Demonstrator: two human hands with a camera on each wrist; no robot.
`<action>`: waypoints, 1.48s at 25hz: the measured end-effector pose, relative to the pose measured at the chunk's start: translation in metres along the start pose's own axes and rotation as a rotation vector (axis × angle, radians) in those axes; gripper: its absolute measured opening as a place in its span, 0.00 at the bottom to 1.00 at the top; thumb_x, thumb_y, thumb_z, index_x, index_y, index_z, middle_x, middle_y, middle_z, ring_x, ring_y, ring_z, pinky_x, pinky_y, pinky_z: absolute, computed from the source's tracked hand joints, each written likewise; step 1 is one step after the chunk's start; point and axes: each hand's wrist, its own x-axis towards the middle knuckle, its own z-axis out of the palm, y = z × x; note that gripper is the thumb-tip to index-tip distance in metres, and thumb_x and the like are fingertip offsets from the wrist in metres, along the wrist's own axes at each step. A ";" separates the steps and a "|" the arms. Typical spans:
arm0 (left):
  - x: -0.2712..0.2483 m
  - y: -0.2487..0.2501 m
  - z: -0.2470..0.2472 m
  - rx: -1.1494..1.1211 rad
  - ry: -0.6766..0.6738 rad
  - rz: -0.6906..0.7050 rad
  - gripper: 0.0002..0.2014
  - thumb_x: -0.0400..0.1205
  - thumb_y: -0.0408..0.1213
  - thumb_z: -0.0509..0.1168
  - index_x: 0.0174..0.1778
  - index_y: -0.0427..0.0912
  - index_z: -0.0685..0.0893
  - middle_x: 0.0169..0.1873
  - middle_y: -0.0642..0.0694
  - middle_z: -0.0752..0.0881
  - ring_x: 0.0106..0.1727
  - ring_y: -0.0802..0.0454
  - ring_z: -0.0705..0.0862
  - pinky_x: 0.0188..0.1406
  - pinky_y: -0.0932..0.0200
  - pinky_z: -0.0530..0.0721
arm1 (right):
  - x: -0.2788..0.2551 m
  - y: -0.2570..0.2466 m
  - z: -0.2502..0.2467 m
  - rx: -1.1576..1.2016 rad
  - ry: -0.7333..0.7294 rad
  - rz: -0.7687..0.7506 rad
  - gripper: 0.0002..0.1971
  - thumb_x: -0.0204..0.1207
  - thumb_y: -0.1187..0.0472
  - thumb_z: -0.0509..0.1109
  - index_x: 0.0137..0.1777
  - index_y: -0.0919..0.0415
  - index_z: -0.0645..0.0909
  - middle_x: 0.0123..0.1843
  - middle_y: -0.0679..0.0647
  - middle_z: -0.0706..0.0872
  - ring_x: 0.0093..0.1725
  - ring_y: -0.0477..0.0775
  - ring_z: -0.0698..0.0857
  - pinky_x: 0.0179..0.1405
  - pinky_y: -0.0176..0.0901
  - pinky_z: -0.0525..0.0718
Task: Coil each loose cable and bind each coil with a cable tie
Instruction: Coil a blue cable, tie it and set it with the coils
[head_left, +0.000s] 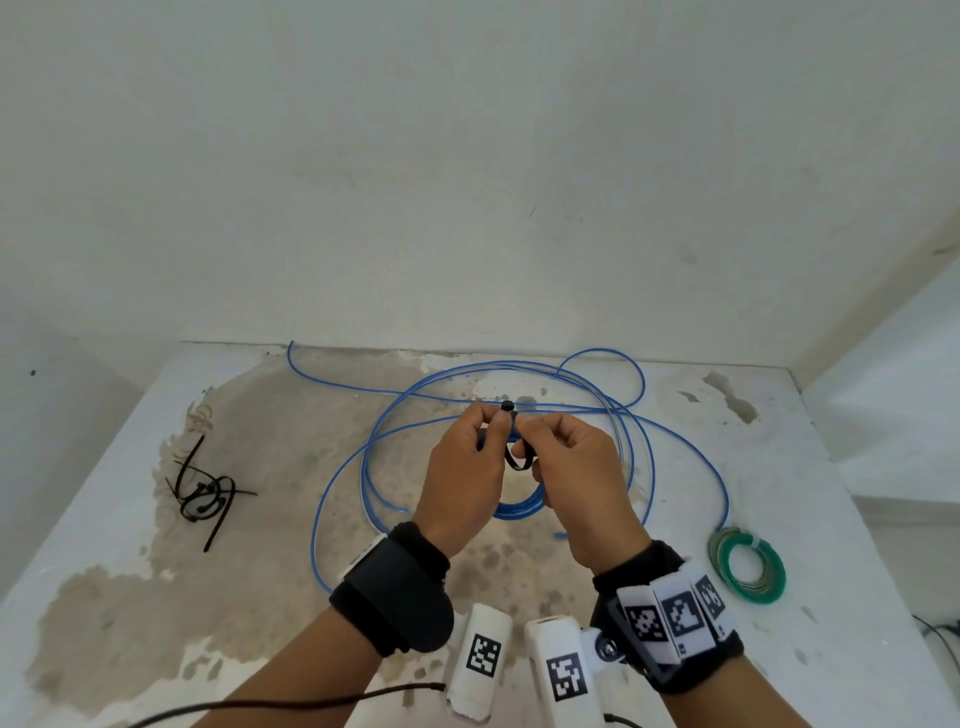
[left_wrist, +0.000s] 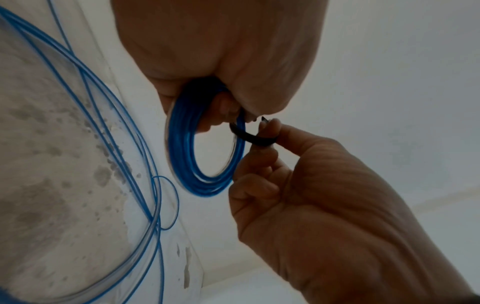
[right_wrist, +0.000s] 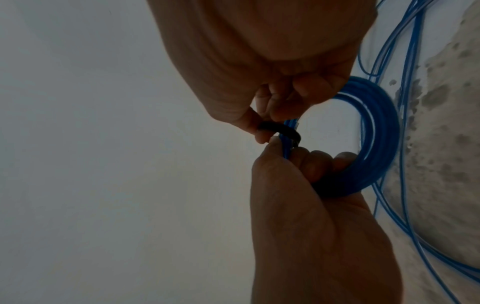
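Above the table, my left hand (head_left: 493, 421) grips a small blue cable coil (head_left: 519, 506) at its top, thumb and fingers pinched round the strands. A black cable tie (head_left: 514, 460) loops round the coil there, its head sticking up beside my left thumb. My right hand (head_left: 527, 441) pinches the tie's strap. In the left wrist view my left hand (left_wrist: 221, 51) holds the coil (left_wrist: 182, 154), and my right hand (left_wrist: 267, 135) pulls on the tie (left_wrist: 250, 137). In the right wrist view the tie (right_wrist: 280, 129) wraps the coil (right_wrist: 376, 123) between both hands.
More loose blue cable (head_left: 498, 365) sprawls in wide loops over the stained white table (head_left: 104, 519). A pile of black cable ties (head_left: 202, 493) lies at the left. A bound green coil (head_left: 748, 564) lies at the right. A wall stands close behind.
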 end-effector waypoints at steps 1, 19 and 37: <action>-0.002 0.000 0.000 0.008 0.002 0.019 0.12 0.90 0.49 0.58 0.43 0.55 0.82 0.32 0.51 0.85 0.29 0.51 0.76 0.33 0.48 0.79 | 0.002 -0.001 -0.001 0.000 0.000 0.013 0.10 0.82 0.57 0.72 0.42 0.60 0.89 0.30 0.46 0.87 0.24 0.37 0.77 0.29 0.34 0.72; -0.010 0.003 0.000 0.168 0.039 0.242 0.09 0.90 0.43 0.59 0.55 0.58 0.85 0.31 0.54 0.86 0.27 0.59 0.76 0.27 0.66 0.74 | -0.002 -0.009 -0.007 0.059 -0.030 0.125 0.11 0.83 0.56 0.72 0.43 0.61 0.88 0.31 0.46 0.86 0.25 0.40 0.75 0.21 0.32 0.70; -0.012 -0.001 -0.001 0.239 0.072 0.297 0.10 0.90 0.43 0.59 0.58 0.55 0.86 0.33 0.58 0.86 0.27 0.57 0.79 0.28 0.70 0.72 | -0.001 -0.005 -0.006 0.090 -0.059 0.168 0.13 0.84 0.48 0.71 0.44 0.57 0.87 0.35 0.46 0.85 0.23 0.40 0.74 0.19 0.33 0.67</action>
